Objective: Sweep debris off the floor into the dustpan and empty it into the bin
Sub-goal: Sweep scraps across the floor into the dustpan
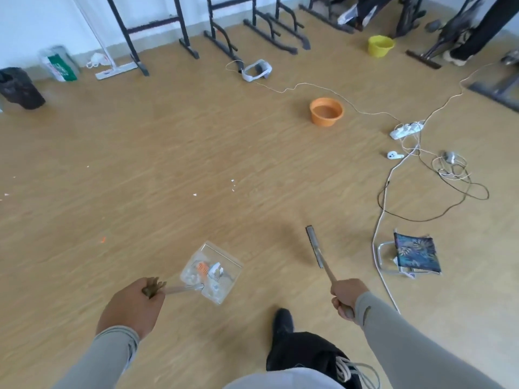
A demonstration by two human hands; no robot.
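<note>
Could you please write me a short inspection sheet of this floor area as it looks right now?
Surface: wooden floor, white scraps and an orange scrap unswept.
Job's things: clear dustpan holding debris; broom; black bin far left.
Clutter: orange basin, yellow bucket, folding stool.
Hands: left hand grips dustpan handle; right hand grips broom.
Cables: white cable, power strip.
Surroundings: black metal frames.

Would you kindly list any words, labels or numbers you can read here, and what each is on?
None can be read.
Green and white bag by the wall: has printing, too blurred to read.
Power strip, headset, orange bowl: no legible markings.
</note>
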